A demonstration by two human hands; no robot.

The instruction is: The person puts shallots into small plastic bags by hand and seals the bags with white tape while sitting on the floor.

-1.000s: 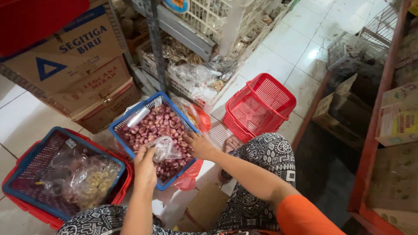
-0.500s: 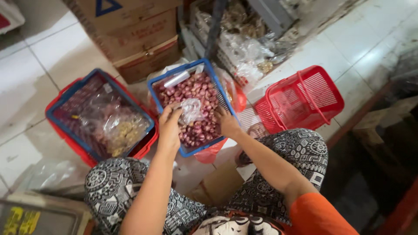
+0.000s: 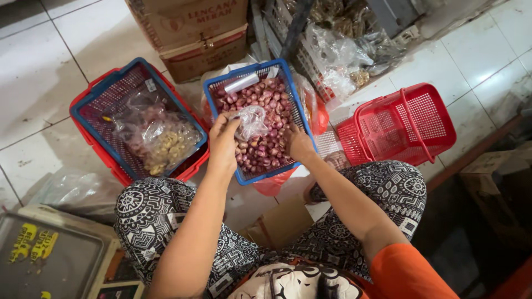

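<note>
While I sat over the blue plastic mesh basket (image 3: 288, 83) of small red shallots (image 3: 265, 141), my left hand (image 3: 223, 145) pinched a clear thin plastic bag (image 3: 250, 120) shut-fingered at the basket's middle. My right hand (image 3: 300, 145), at the bag's four o'clock, rested curled among shallots; grip unclear. A red-and-blue basket (image 3: 94, 91) sat at nine o'clock.

A basket of shallots (image 3: 260, 119) sits between a bag-filled basket (image 3: 138, 122) at left and empty baskets (image 3: 402, 124) at right.
</note>
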